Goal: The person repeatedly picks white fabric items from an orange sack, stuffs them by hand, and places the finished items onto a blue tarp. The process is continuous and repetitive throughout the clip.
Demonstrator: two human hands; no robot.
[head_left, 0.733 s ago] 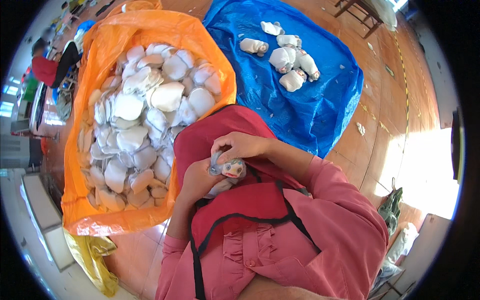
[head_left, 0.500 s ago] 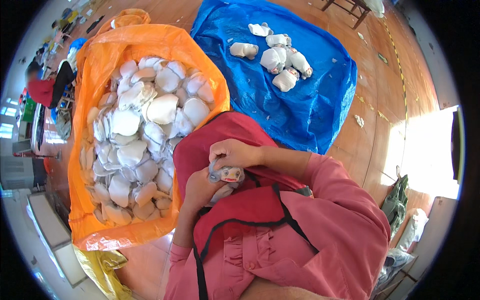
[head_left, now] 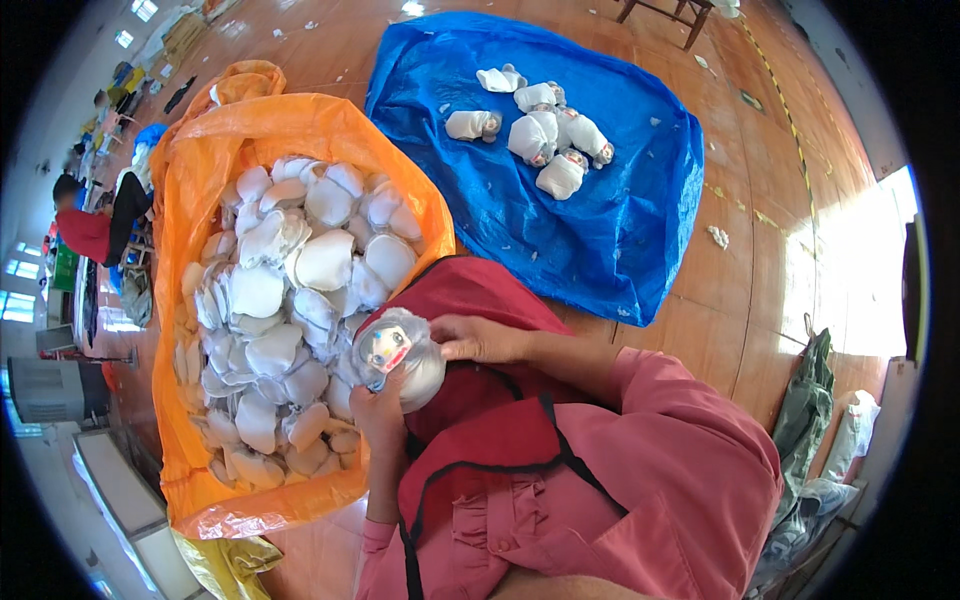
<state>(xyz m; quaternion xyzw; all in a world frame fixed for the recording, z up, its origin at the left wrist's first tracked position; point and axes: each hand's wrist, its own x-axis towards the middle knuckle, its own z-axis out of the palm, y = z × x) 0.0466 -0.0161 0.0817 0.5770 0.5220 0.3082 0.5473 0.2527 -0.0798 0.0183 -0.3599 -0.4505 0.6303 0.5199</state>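
Note:
Between my two hands is a small plush doll with a printed face, grey fuzzy edging around it and a white rounded body. My left hand grips it from below, thumb near the face. On the other side, my right hand has its fingers closed against the white body. The doll is above my lap, beside the edge of an open orange sack. That sack is heaped with flat white fabric pieces. Several similar white dolls lie grouped on a blue sheet farther ahead.
A red apron with black trim covers my lap. A wooden stool stands at the far right. Another person in red sits at the far left. Dark green cloth hangs at the right, and yellow sacking lies at the lower left.
The doll has moved left toward the orange sack and now shows more of its white body. My right hand has shifted from above its head to its side. The whole view has tilted slightly.

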